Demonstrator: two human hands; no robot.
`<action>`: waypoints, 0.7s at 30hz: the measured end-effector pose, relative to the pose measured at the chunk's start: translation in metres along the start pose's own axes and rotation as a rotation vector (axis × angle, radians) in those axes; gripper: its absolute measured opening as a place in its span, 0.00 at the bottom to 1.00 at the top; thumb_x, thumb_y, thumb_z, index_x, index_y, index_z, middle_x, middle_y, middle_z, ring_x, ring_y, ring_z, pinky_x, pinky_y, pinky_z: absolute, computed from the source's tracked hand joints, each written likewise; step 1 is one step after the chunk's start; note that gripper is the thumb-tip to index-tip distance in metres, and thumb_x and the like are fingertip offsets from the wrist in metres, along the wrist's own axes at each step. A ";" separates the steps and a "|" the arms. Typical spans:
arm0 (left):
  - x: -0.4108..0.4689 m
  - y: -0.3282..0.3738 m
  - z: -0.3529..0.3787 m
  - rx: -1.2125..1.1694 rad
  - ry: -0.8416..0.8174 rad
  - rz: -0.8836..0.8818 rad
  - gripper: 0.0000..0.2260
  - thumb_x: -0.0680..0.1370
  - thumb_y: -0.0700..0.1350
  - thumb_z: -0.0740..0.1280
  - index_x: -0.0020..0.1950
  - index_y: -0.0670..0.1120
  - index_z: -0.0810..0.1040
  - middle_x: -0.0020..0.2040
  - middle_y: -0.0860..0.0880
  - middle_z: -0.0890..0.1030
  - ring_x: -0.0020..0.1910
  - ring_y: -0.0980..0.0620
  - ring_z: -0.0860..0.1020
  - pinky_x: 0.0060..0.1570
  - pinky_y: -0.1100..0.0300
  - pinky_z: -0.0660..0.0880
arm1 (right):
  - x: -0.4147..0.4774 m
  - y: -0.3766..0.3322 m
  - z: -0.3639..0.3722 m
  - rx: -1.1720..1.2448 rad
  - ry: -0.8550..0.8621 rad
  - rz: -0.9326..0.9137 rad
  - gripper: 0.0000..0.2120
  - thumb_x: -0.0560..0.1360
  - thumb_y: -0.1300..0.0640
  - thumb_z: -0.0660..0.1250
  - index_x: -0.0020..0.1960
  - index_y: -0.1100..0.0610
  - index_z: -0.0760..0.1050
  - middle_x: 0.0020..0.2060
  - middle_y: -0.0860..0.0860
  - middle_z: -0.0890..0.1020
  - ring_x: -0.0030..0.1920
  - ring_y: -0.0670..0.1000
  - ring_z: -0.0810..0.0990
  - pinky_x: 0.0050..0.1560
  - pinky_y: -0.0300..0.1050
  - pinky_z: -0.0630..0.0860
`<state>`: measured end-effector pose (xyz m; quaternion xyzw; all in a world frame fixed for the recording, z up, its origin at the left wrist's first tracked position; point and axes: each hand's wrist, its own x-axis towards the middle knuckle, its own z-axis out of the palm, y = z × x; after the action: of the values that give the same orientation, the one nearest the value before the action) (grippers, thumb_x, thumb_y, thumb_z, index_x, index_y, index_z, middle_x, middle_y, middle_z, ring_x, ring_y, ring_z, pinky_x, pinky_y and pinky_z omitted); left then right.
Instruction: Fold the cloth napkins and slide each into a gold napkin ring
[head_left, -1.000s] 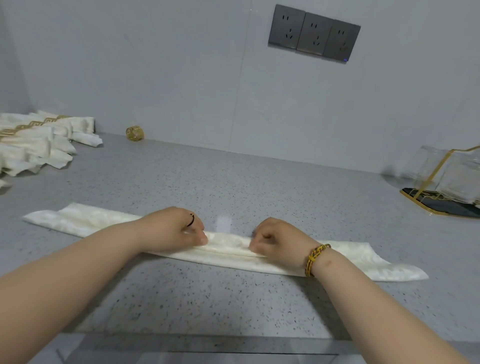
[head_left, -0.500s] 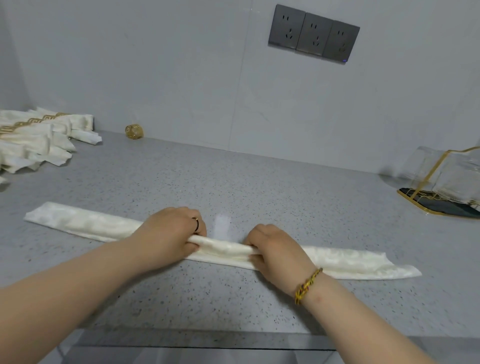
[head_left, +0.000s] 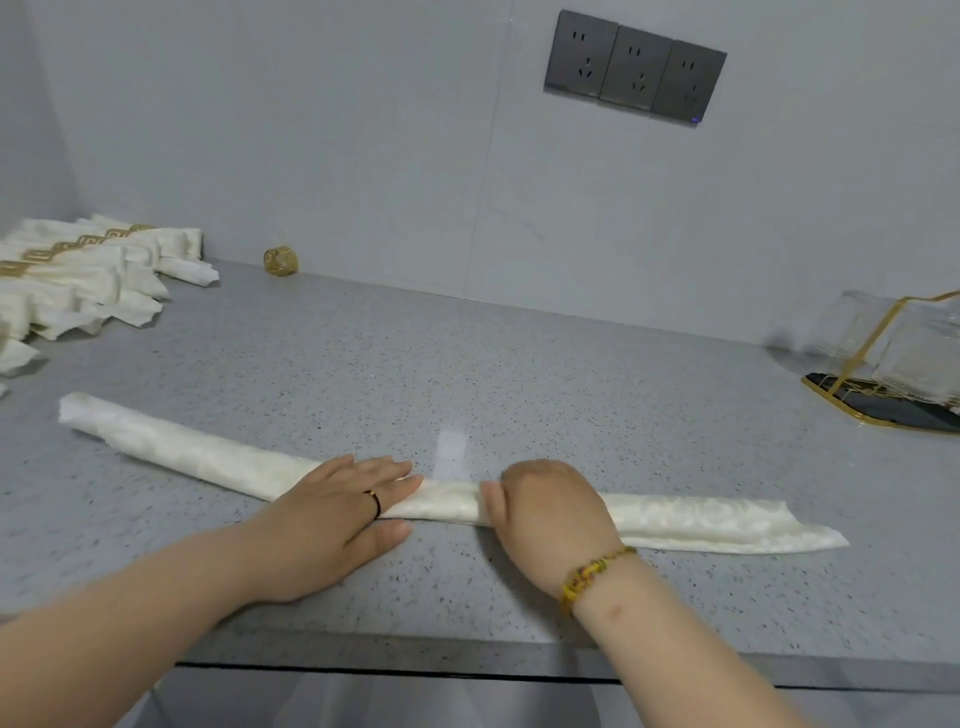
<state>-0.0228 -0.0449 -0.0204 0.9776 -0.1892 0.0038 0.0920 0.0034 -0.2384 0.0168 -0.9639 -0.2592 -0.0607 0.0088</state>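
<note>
Cream cloth napkin (head_left: 208, 457), rolled into a long strip, lies across the near part of the grey counter (head_left: 467, 364). The left hand (head_left: 332, 519) presses it with straight fingers, and the right hand (head_left: 545, 512) curls its fingers over it. A gold napkin ring (head_left: 280, 261) stands far left against the wall (head_left: 363, 156), near the ringed napkins (head_left: 78, 275).

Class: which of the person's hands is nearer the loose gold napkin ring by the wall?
Left. The left hand rests on the rolled napkin, toward the camera from the gold napkin ring and slightly right; the right hand grips the napkin farther right.
</note>
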 end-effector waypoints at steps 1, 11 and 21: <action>0.000 -0.001 0.000 -0.003 0.002 -0.005 0.60 0.46 0.73 0.16 0.75 0.55 0.44 0.65 0.65 0.40 0.64 0.70 0.38 0.60 0.74 0.30 | 0.008 -0.006 0.001 -0.006 0.052 0.020 0.22 0.80 0.48 0.45 0.53 0.58 0.74 0.51 0.57 0.76 0.53 0.55 0.72 0.59 0.46 0.63; 0.003 -0.013 0.004 -0.380 0.240 -0.133 0.13 0.79 0.49 0.59 0.63 0.51 0.74 0.63 0.58 0.71 0.61 0.64 0.65 0.51 0.87 0.51 | 0.024 -0.024 0.035 0.516 0.057 -0.117 0.16 0.77 0.63 0.57 0.64 0.57 0.71 0.63 0.52 0.74 0.64 0.50 0.68 0.61 0.33 0.59; -0.008 -0.077 -0.055 -0.167 -0.251 -0.413 0.09 0.73 0.51 0.68 0.37 0.54 0.70 0.36 0.56 0.73 0.36 0.58 0.72 0.37 0.65 0.66 | 0.025 -0.028 0.045 0.479 0.054 -0.304 0.27 0.68 0.60 0.48 0.63 0.54 0.75 0.65 0.49 0.73 0.69 0.54 0.65 0.67 0.36 0.46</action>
<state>-0.0005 0.0381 0.0197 0.9774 0.0048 -0.1520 0.1469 0.0157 -0.2001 -0.0252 -0.8824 -0.4075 -0.0241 0.2338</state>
